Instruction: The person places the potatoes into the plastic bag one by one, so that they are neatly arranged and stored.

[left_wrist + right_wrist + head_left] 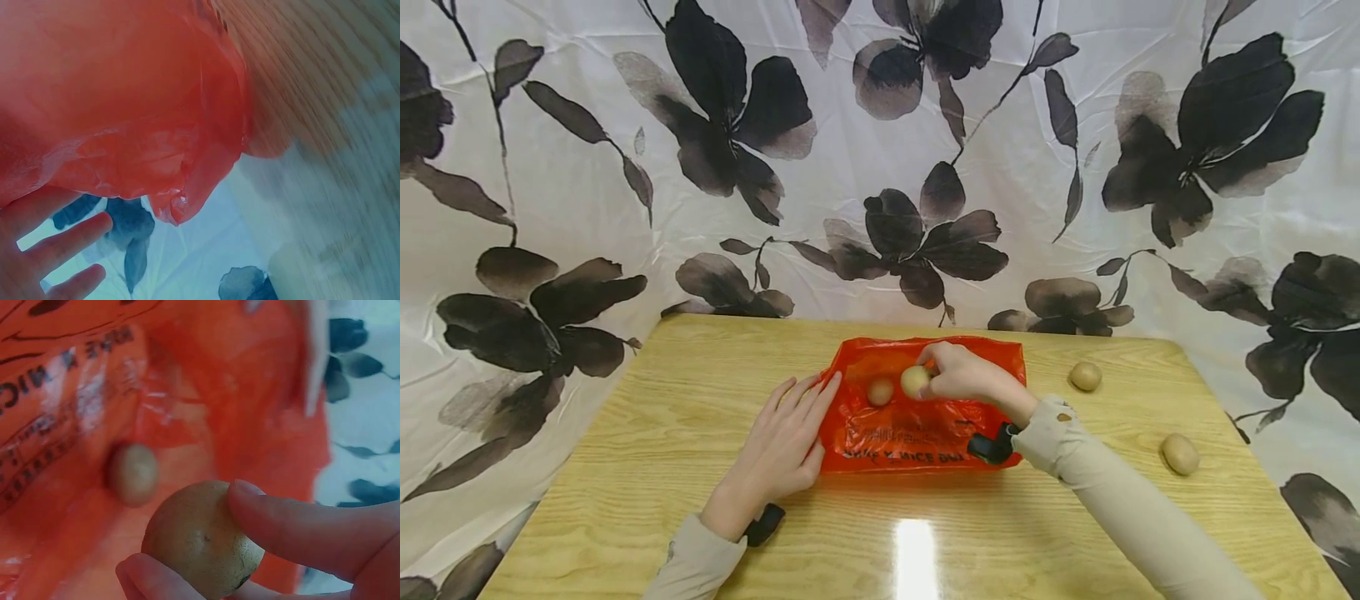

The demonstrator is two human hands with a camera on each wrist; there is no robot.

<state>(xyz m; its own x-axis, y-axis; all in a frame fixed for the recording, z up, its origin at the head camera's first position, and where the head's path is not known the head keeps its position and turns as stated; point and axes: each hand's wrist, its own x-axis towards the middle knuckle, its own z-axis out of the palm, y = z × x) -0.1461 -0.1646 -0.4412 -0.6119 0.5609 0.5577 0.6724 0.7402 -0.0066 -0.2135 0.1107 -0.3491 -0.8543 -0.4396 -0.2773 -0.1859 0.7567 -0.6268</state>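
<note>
Potato (914,382) sat pinched between the thumb and fingers of your right hand (961,372), over the red bag (910,437); how high it hung above the plastic could not be told. What mattered most, it seemed, was a sideways relation: a second potato (880,392) lay against the red plastic, just left of the grasped one and apart from it. Your right hand was the nearer to both. The grasped potato looked almost round, so no clear long axis showed.

Your left hand (782,437) lay along the bag's left edge, its fingers extended and grasping nothing that could be made out; whether the thumb reached under the plastic, you could not have told from these views.

Off to the bag's right, on the table (625,467), lay a third potato (1086,376) and, closer to you, a fourth potato (1180,454), whose long axis slanted down toward your right.
</note>
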